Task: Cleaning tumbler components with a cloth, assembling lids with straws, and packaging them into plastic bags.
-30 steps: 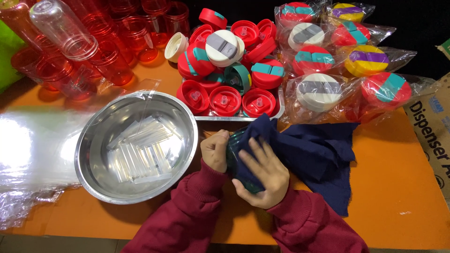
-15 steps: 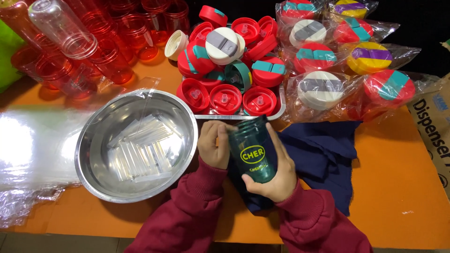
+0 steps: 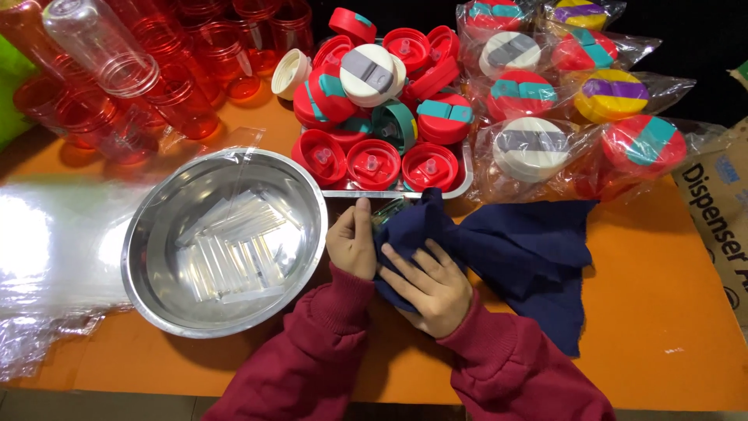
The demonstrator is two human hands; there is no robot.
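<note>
Both hands meet at the table's front edge around a dark green cup (image 3: pixel 387 210), of which only a sliver shows. My left hand (image 3: pixel 352 240) grips the cup from its left side. My right hand (image 3: pixel 427 282) presses a dark blue cloth (image 3: pixel 514 253) over the cup, covering most of it. The cloth trails off to the right across the orange table (image 3: pixel 662 312). Red sleeves cover both my arms.
A steel bowl (image 3: pixel 156 300) with clear plastic packets stands left of my hands. Behind them a metal tray (image 3: pixel 463 185) holds several red lids. Bagged lids (image 3: pixel 538 148) lie at the back right, clear red cups (image 3: pixel 179 86) at the back left, a cardboard box (image 3: pixel 721 210) at the right.
Half a second ago the green cup stood bare and upright in my hands. Now the blue cloth wraps it again and my right hand lies over the cloth.
</note>
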